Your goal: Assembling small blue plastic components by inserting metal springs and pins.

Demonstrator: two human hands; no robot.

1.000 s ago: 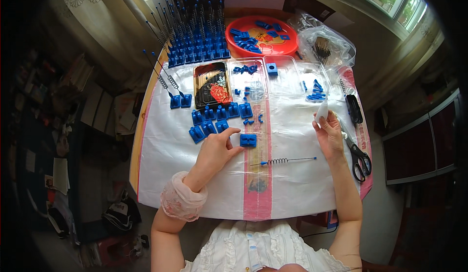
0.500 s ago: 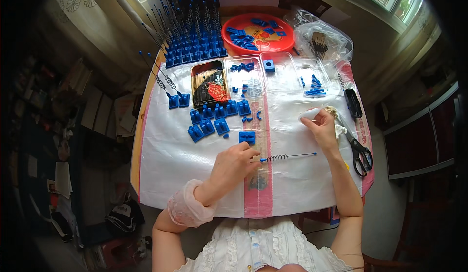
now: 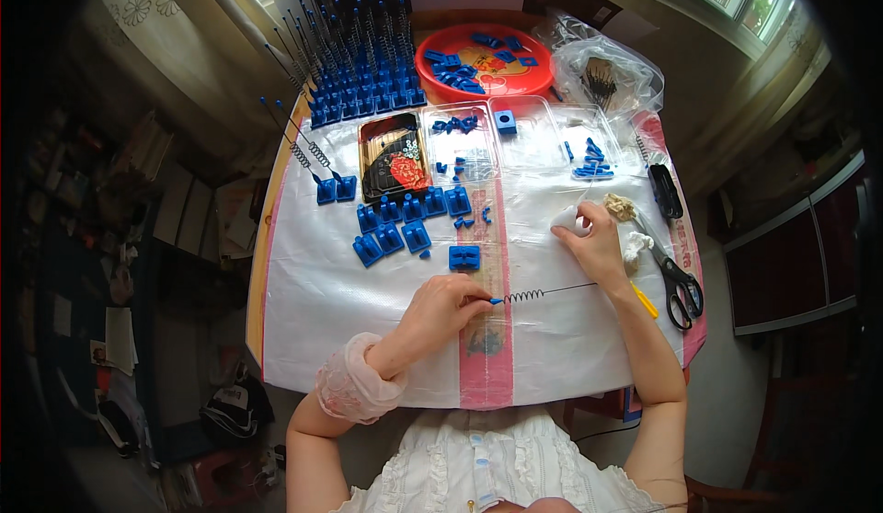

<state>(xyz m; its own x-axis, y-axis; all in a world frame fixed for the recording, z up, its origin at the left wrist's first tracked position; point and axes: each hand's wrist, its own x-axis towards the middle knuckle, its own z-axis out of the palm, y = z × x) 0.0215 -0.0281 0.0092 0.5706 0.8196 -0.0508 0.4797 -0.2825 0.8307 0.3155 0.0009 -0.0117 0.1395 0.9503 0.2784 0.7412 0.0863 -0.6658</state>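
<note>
The left hand (image 3: 440,309) is pinching the blue-tipped end of a spring rod (image 3: 543,292), its grip narrow and closed on that end. The rod is lying flat on the counter (image 3: 322,311), running from 9 o'clock to 3 o'clock between the two hands, its coil near the left fingertips and its thin wire reaching the right hand (image 3: 593,246). The right hand is resting on the wire's far end while curling around a small white object (image 3: 568,221); how tightly the grip is closing on it, I cannot tell.

At 12 o'clock from the left hand, a single blue block (image 3: 464,257) is lying alone, and beyond it a cluster of blue blocks (image 3: 405,223) is spreading toward 11 o'clock. A dark tray (image 3: 394,156) is sitting further up, with clear trays (image 3: 515,136) beside it at 3 o'clock. A red bowl (image 3: 485,62) holding blue parts is standing at the far edge, and rows of finished rods (image 3: 363,62) are standing upright at its 9 o'clock. Scissors (image 3: 676,278) are lying at 3 o'clock of the right hand, just beside it.
</note>
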